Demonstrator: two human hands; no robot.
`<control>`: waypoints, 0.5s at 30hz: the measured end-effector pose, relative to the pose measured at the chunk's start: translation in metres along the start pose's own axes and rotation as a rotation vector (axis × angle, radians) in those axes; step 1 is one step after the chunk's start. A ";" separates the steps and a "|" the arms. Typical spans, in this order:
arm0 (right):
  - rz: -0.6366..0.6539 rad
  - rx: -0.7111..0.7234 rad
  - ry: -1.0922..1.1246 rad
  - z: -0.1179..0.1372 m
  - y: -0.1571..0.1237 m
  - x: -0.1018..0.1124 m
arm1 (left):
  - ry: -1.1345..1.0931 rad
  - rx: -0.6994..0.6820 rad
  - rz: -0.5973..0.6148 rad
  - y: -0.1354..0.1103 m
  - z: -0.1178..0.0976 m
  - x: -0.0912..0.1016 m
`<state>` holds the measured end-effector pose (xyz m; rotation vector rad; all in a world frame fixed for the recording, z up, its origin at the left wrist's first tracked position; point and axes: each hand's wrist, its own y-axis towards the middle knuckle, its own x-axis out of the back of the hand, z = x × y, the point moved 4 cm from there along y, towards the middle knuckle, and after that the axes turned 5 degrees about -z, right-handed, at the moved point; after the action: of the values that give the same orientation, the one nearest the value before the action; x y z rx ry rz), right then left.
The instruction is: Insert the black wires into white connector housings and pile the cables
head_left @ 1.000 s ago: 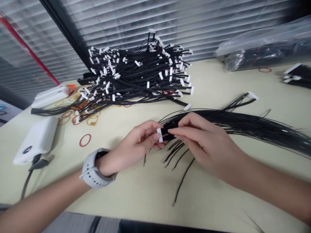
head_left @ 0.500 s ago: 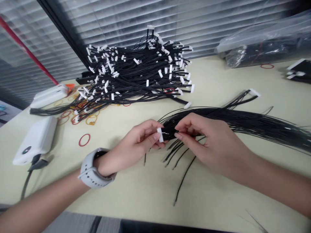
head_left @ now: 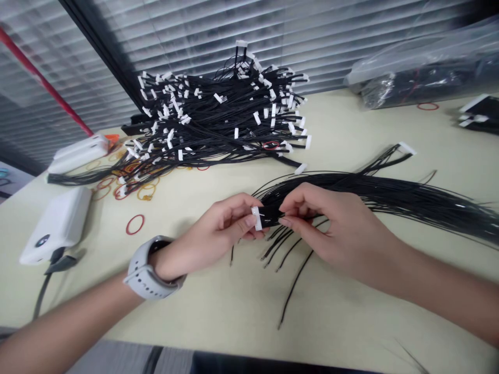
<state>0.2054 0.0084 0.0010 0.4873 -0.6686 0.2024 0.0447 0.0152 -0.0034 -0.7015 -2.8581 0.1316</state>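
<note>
A white plug connector (head_left: pixel 257 218) with black wires (head_left: pixel 268 216) running out of its right side is pinched by my left hand (head_left: pixel 230 223), thumb in front and fingers behind. Just right of it, my right hand (head_left: pixel 323 223) is closed, thumb and forefinger pressed together on the black wires. Whether it grips one wire or several I cannot tell. Under and behind both hands lies a long bundle of loose black wires (head_left: pixel 405 195). Several wire ends with small metal tips (head_left: pixel 279 327) stick out below my right hand onto the table.
A big heap of black wire harnesses (head_left: pixel 218 114) with white connectors is piled at the back. Rubber bands (head_left: pixel 135 224) and a white power bank (head_left: pixel 58 226) with a cable lie left. A clear plastic bag (head_left: pixel 421 78) stands back right, near another bundle (head_left: pixel 481 114).
Both hands stay almost in place. My right fingertips have shifted very slightly left along the wires toward the white connector.
</note>
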 end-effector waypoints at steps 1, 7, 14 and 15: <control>0.007 0.005 0.000 0.000 0.000 0.000 | 0.007 0.000 0.005 0.000 0.000 0.000; 0.014 0.062 -0.029 0.003 0.000 0.002 | 0.014 -0.019 0.026 0.001 0.000 0.000; -0.013 0.072 -0.023 0.002 -0.001 -0.002 | 0.005 -0.009 0.038 0.000 0.002 -0.003; -0.014 0.069 -0.020 0.001 -0.001 -0.002 | 0.005 -0.007 0.037 0.000 0.002 -0.003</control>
<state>0.2034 0.0068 -0.0001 0.5604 -0.6788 0.2082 0.0468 0.0140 -0.0060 -0.7558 -2.8430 0.1251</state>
